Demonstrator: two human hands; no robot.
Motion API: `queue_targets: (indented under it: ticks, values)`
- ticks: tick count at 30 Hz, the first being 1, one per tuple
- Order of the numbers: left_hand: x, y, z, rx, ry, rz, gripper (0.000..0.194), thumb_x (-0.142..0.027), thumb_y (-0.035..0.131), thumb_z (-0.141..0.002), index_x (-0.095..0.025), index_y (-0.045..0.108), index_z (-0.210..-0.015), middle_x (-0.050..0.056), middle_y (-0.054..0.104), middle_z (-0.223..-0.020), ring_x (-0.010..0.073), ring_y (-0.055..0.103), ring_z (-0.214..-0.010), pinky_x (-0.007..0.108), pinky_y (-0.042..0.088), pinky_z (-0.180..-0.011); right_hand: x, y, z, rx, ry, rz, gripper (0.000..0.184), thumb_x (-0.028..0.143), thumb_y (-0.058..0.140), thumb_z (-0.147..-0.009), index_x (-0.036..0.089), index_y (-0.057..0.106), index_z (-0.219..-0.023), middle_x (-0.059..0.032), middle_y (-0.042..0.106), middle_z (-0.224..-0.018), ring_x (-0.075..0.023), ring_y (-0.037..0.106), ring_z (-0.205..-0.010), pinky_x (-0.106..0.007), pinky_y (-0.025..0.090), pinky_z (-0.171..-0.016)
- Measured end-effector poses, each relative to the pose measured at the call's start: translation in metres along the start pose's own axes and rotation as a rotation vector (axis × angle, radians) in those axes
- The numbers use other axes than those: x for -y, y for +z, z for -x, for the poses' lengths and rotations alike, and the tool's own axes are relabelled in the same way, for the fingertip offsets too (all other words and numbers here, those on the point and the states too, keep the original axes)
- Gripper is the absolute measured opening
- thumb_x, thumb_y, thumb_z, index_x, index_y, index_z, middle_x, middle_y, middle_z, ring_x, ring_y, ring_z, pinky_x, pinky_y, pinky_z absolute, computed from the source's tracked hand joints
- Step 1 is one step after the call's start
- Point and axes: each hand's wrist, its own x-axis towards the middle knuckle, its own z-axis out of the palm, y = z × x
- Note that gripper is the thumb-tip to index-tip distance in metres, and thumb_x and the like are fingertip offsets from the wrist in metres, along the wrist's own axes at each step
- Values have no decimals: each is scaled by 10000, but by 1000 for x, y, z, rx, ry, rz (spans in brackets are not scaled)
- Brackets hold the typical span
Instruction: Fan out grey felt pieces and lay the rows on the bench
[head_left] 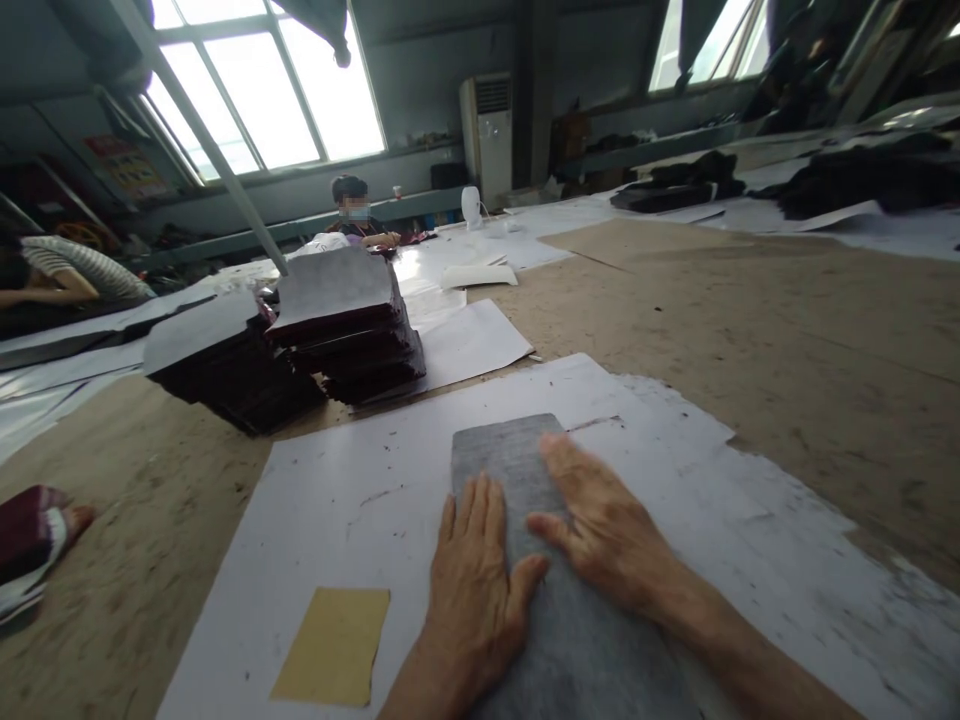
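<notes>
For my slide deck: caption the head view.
Left hand and right hand over a grey sheet on white paper.

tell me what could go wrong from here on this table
The grey piece might slip or crease if the left hand and right hand on it push unevenly. The white paper beneath has a ragged right edge, which could tear further. The left dark stack looks slanted, so a knock might topple it.

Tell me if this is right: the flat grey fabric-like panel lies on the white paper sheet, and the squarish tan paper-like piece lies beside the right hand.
Wrong hand: in the head view, the squarish tan piece lies beside the left hand, not the right hand. The flat grey panel does lie on the white paper sheet.
</notes>
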Motion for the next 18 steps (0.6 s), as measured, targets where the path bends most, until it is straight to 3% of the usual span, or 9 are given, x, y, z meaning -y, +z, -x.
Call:
queue_targets:
  ticks: [3,6,9,12,14,18]
  values:
    - [-2,3,2,148,28,-27,664,-502,329,-881,-70,290,-1384,173,292,-1450,293,225,-1356,522,250,-1086,-3,9,5,262,-18,33,640,550,342,-895,95,417,-1338,-132,363,-1391,-285,278,-1308,-499,307,-1049]
    - [-4,3,2,156,11,-40,658,-486,335,-878,-70,294,-1386,166,273,-1457,293,208,-1360,523,232,-1093,-1,7,4,353,10,70,650,542,322,-905,74,391,-1351,-132,308,-1415,-282,220,-1330,-517,250,-1072]
    - [-4,2,1,149,1,-29,645,-464,344,-875,-70,303,-1384,169,273,-1456,291,194,-1364,521,232,-1093,7,-11,-9,260,-19,69,680,566,253,-917,49,428,-1322,-157,340,-1396,-273,240,-1326,-503,260,-1071]
    - [-4,2,1,151,-8,5,654,-467,354,-869,-80,290,-1392,174,253,-1462,294,181,-1367,521,230,-1092,18,-22,-31,90,-83,3,686,578,210,-921,80,374,-1364,-119,256,-1447,-235,140,-1358,-457,209,-1101]
    - [-5,1,1,153,-18,31,678,-471,368,-861,-73,263,-1400,181,234,-1467,297,161,-1371,522,215,-1096,20,-15,-44,117,-59,-74,684,589,221,-913,114,329,-1393,-90,187,-1475,-229,77,-1367,-456,132,-1117]
    - [-6,-1,0,184,-39,94,681,-461,389,-853,-43,295,-1383,197,237,-1461,298,160,-1371,519,190,-1105,7,19,-49,305,42,-195,666,600,371,-848,103,508,-1270,-151,415,-1353,-293,287,-1304,-522,168,-1088]
